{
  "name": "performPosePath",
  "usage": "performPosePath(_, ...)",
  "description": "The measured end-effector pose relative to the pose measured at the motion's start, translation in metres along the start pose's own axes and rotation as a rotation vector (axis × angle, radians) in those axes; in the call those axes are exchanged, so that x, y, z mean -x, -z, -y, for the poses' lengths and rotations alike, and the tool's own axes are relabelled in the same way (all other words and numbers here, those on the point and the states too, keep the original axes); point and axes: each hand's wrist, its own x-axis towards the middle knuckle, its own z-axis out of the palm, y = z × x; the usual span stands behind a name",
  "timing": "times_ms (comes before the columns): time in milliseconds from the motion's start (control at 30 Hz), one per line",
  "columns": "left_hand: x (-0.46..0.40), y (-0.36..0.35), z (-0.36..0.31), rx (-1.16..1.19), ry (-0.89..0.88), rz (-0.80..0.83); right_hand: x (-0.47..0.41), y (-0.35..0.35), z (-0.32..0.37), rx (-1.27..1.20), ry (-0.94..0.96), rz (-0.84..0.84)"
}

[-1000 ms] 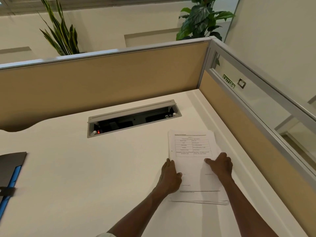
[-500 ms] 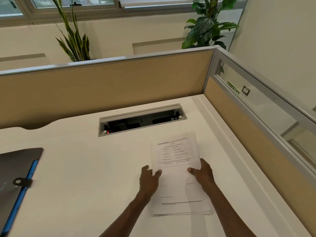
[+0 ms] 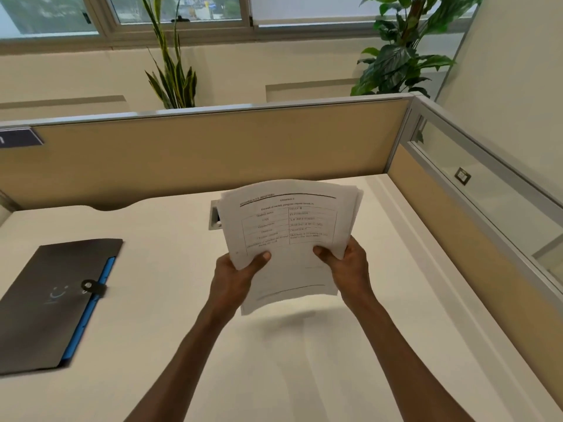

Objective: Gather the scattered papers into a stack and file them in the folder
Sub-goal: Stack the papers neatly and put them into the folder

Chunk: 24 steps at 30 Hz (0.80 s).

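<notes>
Both hands grip papers (image 3: 289, 239), lifted off desk (image 3: 152, 345).
L hand (image 3: 234, 275) pinches stack's left edge, thumb on top sheet, fingers underneath; R hand (image 3: 347, 266) does same on right edge, thumb on top. Stack tilts up toward camera, sheets fanned a bit at far right corner, shadow on desk below; top sheet has a printed table, text too blurred to read. Folder (image 3: 58, 300), dark w/ blue edge & tab clasp, lies flat on desk well to the left, apart from papers. Cable slot (image 3: 214, 217) mostly hidden behind stack. Tan partition (image 3: 213, 153) along back & right side, 2 plants (image 3: 170, 74) behind it, windows above.
</notes>
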Motion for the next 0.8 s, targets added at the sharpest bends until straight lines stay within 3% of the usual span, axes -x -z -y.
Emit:
performPosePath(200,0.029,0.014,0.034,-0.068,0.087,-0.118,0.028,-0.015,-0.038,0.072,-0.094,0.052)
performPosePath(667,0.028,0.012,0.066,-0.077,0.211,-0.149,0.035,-0.023,-0.069,0.168,-0.241,0.063)
performPosePath(800,0.015,0.014,0.067,-0.1,0.299,-0.169,0.029,-0.028,-0.075,0.326,-0.255,0.041)
